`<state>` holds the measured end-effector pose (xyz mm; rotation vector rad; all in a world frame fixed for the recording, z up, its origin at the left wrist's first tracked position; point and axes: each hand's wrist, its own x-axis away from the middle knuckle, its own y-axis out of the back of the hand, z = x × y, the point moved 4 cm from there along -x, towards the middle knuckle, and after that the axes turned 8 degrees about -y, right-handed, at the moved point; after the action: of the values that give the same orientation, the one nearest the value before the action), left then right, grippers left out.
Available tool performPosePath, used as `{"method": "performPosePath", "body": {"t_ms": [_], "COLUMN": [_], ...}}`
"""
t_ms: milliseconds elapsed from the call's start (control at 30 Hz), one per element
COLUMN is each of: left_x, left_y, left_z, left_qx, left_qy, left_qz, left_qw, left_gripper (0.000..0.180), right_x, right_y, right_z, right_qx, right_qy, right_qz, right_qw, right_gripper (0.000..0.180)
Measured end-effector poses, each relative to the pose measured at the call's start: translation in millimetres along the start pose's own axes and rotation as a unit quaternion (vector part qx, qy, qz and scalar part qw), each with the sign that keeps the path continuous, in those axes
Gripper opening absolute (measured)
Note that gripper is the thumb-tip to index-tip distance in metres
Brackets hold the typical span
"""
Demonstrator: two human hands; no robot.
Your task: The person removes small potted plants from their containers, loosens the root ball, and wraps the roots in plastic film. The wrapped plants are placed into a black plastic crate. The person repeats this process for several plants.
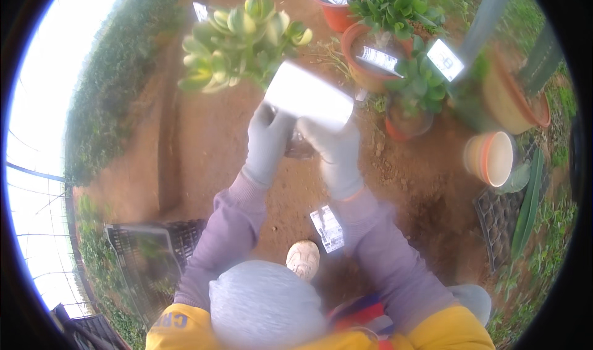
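Note:
In grey gloves, my left hand [265, 141] and my right hand [336, 155] grip the lower edge of a blank white card [309, 96], thumbs toward each other. Motion blurs the card, so any print on it cannot be told. Just beyond it is a thick-leaved succulent [241, 44] with green and cream leaves; whatever it stands in is hidden. A small dark, shiny object [299, 147] shows between my wrists, too blurred to name. On the soil below my right forearm lies a printed label [327, 229], close to my shoe [302, 259].
Terracotta pots [355, 66] with green succulents and white tags stand at the far right. Nearer right are a cream and orange pot [494, 158] lying tilted and a black cell tray [497, 223]. A black plastic crate [145, 257] sits at left, beside low greenery.

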<state>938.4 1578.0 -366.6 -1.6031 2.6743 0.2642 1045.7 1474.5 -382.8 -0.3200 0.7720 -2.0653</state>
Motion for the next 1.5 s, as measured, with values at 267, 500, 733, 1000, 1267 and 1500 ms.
{"method": "performPosePath", "body": {"t_ms": [267, 500, 733, 1000, 1267, 1500], "left_x": [16, 3, -23, 44, 55, 104], "left_y": [4, -8, 22, 5, 40, 81], "left_z": [-11, 31, 47, 20, 10, 44], "left_qx": [0.138, 0.033, 0.427, 0.632, 0.472, 0.338], "left_qy": [0.020, -0.159, 0.052, 0.176, 0.122, 0.195], "left_qz": [0.184, 0.168, 0.063, 0.188, 0.206, 0.051], "left_qw": [0.973, 0.972, 0.901, 0.731, 0.849, 0.919], "left_gripper": [0.048, 0.037, 0.033, 0.043, 0.046, 0.044], "right_x": [4, 1, 49, -44, 35, 130], "right_y": [-1, -5, 11, 95, 135, 105], "right_z": [14, 23, 7, -61, -25, -126], "right_qx": [-0.131, 0.023, 0.361, 0.853, 0.903, 0.726], "right_qy": [0.063, -0.019, -0.093, 0.226, -0.079, -0.244], "right_qz": [-0.001, 0.023, -0.022, -0.047, 0.213, 0.345], "right_qw": [0.989, 0.999, 0.928, 0.469, 0.364, 0.543], "right_gripper": [0.037, 0.061, 0.037, 0.019, 0.037, 0.044]}}
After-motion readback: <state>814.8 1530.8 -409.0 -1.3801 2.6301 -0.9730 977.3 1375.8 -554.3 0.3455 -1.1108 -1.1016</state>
